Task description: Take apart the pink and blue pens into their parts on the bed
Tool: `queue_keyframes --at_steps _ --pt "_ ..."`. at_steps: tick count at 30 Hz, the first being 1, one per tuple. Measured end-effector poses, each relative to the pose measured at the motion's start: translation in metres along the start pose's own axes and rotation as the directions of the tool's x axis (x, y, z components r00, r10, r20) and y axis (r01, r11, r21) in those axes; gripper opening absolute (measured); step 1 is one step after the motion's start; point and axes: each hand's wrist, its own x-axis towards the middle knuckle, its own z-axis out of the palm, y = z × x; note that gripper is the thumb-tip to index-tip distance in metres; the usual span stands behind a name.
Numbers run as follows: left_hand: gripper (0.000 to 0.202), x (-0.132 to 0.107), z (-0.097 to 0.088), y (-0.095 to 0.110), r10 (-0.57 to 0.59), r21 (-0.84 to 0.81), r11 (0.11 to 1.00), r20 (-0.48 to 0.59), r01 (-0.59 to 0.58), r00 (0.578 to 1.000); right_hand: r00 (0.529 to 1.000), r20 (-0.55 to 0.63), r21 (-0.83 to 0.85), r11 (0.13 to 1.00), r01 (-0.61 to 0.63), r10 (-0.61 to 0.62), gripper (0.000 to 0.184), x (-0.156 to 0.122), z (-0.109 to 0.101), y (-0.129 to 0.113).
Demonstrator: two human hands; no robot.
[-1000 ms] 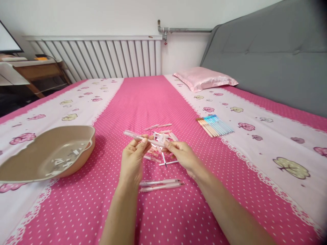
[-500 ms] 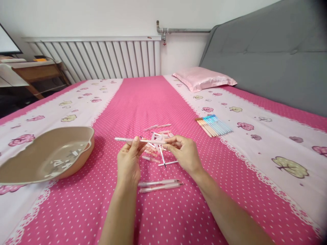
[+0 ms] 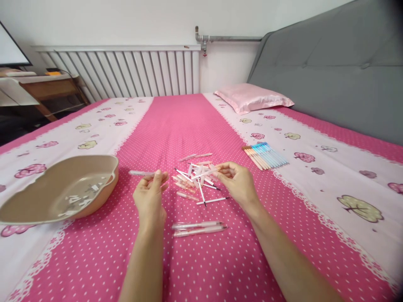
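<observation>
My left hand pinches a clear pen barrel that points left toward the tan bowl. My right hand pinches a thin white pen refill above a loose pile of pen parts on the pink dotted bedspread. The two hands are apart, with the pile between them. Two whole clear pens lie side by side just nearer to me.
A tan heart-shaped bowl with small white bits stands on the left. A row of blue and orange pens lies to the right. A pink pillow and grey headboard are behind; a radiator lines the wall.
The hands have drawn apart: the left carried the barrel leftward and the right pulled the refill out to the right. Both hands have dropped lower toward the bed.
</observation>
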Motion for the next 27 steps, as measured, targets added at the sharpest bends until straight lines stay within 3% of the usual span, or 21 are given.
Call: queue_keyframes --at_steps 4,8,10,12,16,22,24,27 --pt "0.036 -0.001 -0.002 -0.005 0.040 0.325 0.943 0.090 -0.067 0.995 0.996 -0.071 0.064 0.996 0.062 -0.057 0.021 -0.003 0.001 -0.005" --pt "0.039 0.001 -0.005 -0.010 0.035 0.713 0.679 0.206 -0.175 0.978 0.968 -0.227 0.097 0.987 0.129 -0.104 0.023 -0.005 0.000 -0.014" --pt "0.037 0.001 -0.006 -0.013 0.006 0.800 0.564 0.244 -0.205 0.970 0.938 -0.324 0.089 0.983 0.162 -0.125 0.022 -0.005 -0.001 -0.017" --pt "0.034 0.002 -0.006 -0.015 -0.027 0.829 0.515 0.272 -0.219 0.962 0.915 -0.381 0.073 0.982 0.176 -0.136 0.021 -0.005 -0.002 -0.017" --pt "0.032 0.001 -0.003 -0.022 -0.059 0.804 0.527 0.358 -0.275 0.932 0.946 -0.305 0.046 0.990 0.135 -0.114 0.021 -0.004 0.003 -0.008" --pt "0.024 0.001 0.000 -0.034 -0.156 0.606 0.764 0.507 -0.222 0.848 0.997 0.053 -0.178 0.982 0.061 -0.052 0.023 -0.003 0.014 0.019" --pt "0.022 0.002 0.000 -0.035 -0.144 0.601 0.766 0.509 -0.230 0.849 0.989 0.149 -0.289 0.955 0.070 -0.028 0.033 -0.003 0.015 0.023" --pt "0.024 0.003 -0.002 -0.031 -0.072 0.633 0.716 0.485 -0.294 0.871 0.991 0.129 -0.376 0.924 0.070 -0.022 0.033 -0.005 0.011 0.015"
